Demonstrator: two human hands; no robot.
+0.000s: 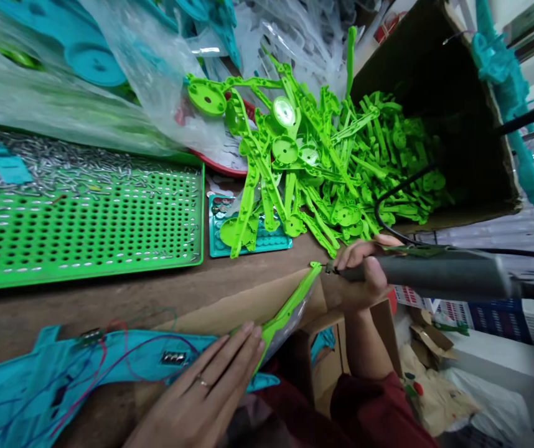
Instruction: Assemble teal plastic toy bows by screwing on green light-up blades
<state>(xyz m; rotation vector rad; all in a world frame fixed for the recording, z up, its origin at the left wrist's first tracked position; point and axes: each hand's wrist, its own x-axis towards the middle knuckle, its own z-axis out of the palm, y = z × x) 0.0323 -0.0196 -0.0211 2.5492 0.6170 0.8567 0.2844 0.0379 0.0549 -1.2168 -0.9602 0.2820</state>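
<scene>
My right hand is wrapped around a dark grey electric screwdriver that lies sideways, pointing left. Its bit meets the tip of a long green plastic part with a greyish translucent side. My left hand, wearing a ring, lies flat with fingers stretched out over the near end of that part. Under and beside the left hand is a blue plastic shell with red, blue and purple wires and a small black component. The left thumb is hidden.
A green perforated tray full of metal screws stands left. Loose green plastic parts spill from a cardboard box across a small blue tray. Plastic bags lie behind. A black cable loops near the right hand.
</scene>
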